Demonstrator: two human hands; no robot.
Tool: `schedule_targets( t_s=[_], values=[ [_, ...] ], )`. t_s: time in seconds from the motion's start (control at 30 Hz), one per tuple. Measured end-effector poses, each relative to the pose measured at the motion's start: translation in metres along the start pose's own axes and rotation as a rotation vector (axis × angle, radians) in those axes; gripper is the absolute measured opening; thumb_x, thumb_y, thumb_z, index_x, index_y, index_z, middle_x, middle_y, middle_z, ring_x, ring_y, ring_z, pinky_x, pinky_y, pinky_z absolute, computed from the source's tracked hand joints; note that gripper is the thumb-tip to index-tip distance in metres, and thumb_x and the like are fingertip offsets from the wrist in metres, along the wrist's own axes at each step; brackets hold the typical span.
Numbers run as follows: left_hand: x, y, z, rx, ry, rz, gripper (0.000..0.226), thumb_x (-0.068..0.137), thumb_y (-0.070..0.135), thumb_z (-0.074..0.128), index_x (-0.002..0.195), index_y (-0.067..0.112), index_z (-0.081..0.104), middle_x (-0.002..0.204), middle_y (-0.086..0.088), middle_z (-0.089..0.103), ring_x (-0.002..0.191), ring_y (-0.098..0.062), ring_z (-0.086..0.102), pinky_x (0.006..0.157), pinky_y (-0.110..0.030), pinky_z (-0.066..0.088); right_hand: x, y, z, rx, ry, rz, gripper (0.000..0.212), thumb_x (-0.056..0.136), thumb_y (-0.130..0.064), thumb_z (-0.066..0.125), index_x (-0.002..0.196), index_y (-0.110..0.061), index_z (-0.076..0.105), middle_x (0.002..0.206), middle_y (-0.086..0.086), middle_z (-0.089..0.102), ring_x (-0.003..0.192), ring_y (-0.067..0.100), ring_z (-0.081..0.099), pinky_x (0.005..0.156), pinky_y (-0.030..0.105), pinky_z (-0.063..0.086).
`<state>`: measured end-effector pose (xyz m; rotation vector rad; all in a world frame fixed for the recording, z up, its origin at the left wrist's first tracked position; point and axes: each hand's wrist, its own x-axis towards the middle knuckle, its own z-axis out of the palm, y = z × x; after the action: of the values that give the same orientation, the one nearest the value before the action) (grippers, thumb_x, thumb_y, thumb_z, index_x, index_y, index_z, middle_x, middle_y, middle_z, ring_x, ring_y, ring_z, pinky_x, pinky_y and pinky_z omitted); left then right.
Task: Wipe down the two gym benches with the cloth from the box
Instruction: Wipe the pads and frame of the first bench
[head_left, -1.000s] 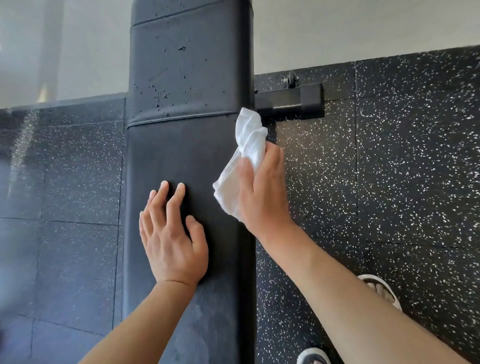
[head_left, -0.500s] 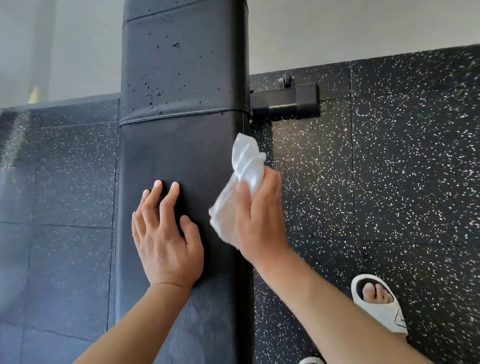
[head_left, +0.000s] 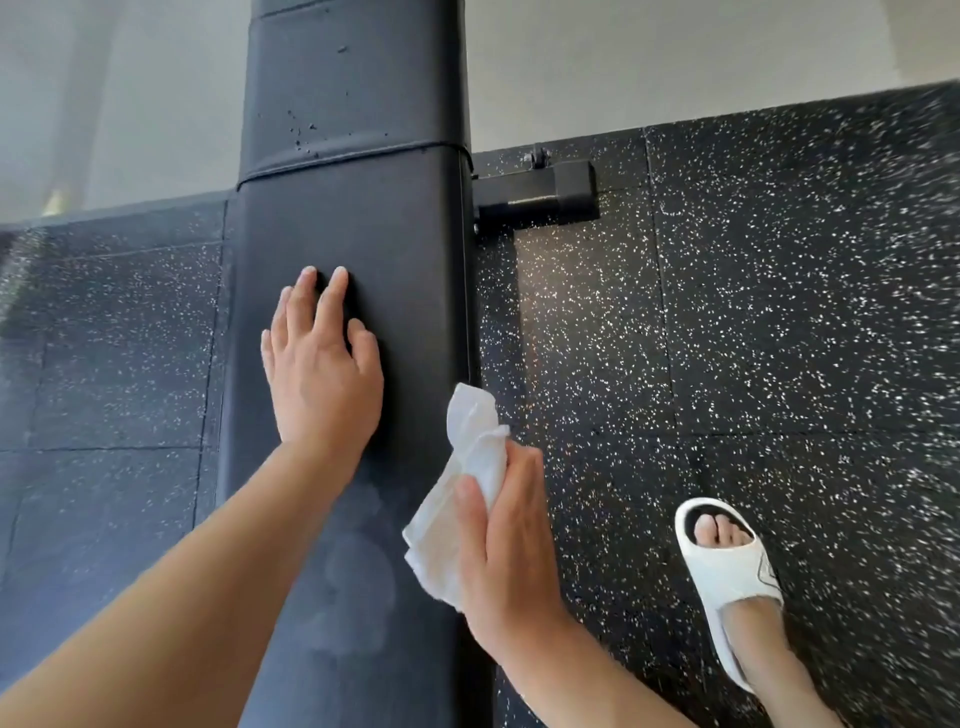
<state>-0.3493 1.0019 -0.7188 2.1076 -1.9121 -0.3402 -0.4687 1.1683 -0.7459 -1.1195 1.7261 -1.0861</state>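
Note:
A long black padded gym bench (head_left: 363, 208) runs from the bottom of the head view up to the top, with a seam across it and small specks on its far section. My left hand (head_left: 322, 369) lies flat on the pad, fingers straight and pointing away from me. My right hand (head_left: 506, 545) grips a crumpled white cloth (head_left: 470, 467) and holds it against the bench's right edge, near its side. A dull smear shows on the pad close to me. Only one bench is in view.
Black rubber floor tiles (head_left: 753, 338) with white flecks lie on both sides of the bench. A black metal frame bar (head_left: 535, 195) sticks out to the right under the seam. My foot in a white slide sandal (head_left: 727, 577) stands at the right. A pale wall fills the top.
My right hand has drawn the cloth back along the bench's right edge towards me. My left hand has stayed pressed on the pad. The view has tilted, showing more of my foot.

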Motion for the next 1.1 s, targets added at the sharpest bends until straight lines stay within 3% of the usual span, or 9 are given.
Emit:
schedule_targets(
  t_s=[0.17,0.3,0.43,0.57,0.87,1.1],
  values=[
    [-0.098,-0.024,-0.020,0.031,-0.130,0.251,0.057,0.102,0.019,0.042,0.158,0.022,0.047,0.168,-0.004,0.035,0.156,-0.032,0.028,0.125,-0.057,0.028,-0.030,0.002,-0.012,-0.004,-0.024,-0.065,0.036,0.105,-0.024,0.052,0.141,-0.027,0.046,0.135,-0.009,0.043,0.127,0.017,0.049,0.108,0.035,0.042],
    [-0.171,-0.070,-0.031,0.063,-0.113,0.247,0.058,0.102,0.027,0.035,0.160,0.030,0.044,0.172,0.007,0.029,0.160,-0.022,0.025,0.123,-0.061,0.030,0.026,-0.019,0.003,-0.088,0.064,-0.155,0.042,0.099,-0.012,0.058,0.140,-0.024,0.056,0.132,0.003,0.046,0.118,0.024,0.051,0.104,0.043,0.046],
    [-0.176,-0.072,-0.026,0.064,-0.073,0.234,0.059,0.100,0.026,0.038,0.158,0.028,0.047,0.170,0.005,0.033,0.159,-0.023,0.029,0.124,-0.057,0.029,0.077,-0.033,0.017,-0.139,0.155,-0.142,0.036,0.092,-0.005,0.059,0.127,-0.014,0.062,0.129,0.005,0.054,0.115,0.026,0.050,0.102,0.044,0.043],
    [-0.177,-0.077,-0.026,0.061,-0.066,0.251,0.058,0.100,0.026,0.039,0.158,0.029,0.047,0.170,0.006,0.033,0.158,-0.024,0.030,0.123,-0.058,0.030,0.043,-0.024,0.020,-0.132,0.209,-0.163,0.028,0.089,-0.005,0.058,0.116,-0.013,0.059,0.124,0.003,0.052,0.110,0.024,0.049,0.098,0.039,0.043],
    [-0.178,-0.080,-0.022,0.070,-0.032,0.259,0.059,0.099,0.024,0.039,0.158,0.029,0.047,0.170,0.007,0.034,0.159,-0.021,0.028,0.125,-0.055,0.028,-0.068,0.010,0.004,-0.067,0.054,-0.158,0.029,0.101,-0.015,0.053,0.130,-0.019,0.054,0.135,-0.005,0.042,0.124,0.023,0.048,0.105,0.038,0.043],
    [-0.177,-0.082,-0.021,0.091,-0.019,0.268,0.058,0.100,0.024,0.040,0.158,0.029,0.047,0.170,0.006,0.034,0.158,-0.022,0.028,0.124,-0.056,0.029,0.028,-0.014,0.007,-0.104,0.072,-0.135,0.031,0.094,-0.002,0.059,0.124,-0.003,0.055,0.128,0.011,0.047,0.118,0.029,0.048,0.104,0.046,0.043]
  ],
)
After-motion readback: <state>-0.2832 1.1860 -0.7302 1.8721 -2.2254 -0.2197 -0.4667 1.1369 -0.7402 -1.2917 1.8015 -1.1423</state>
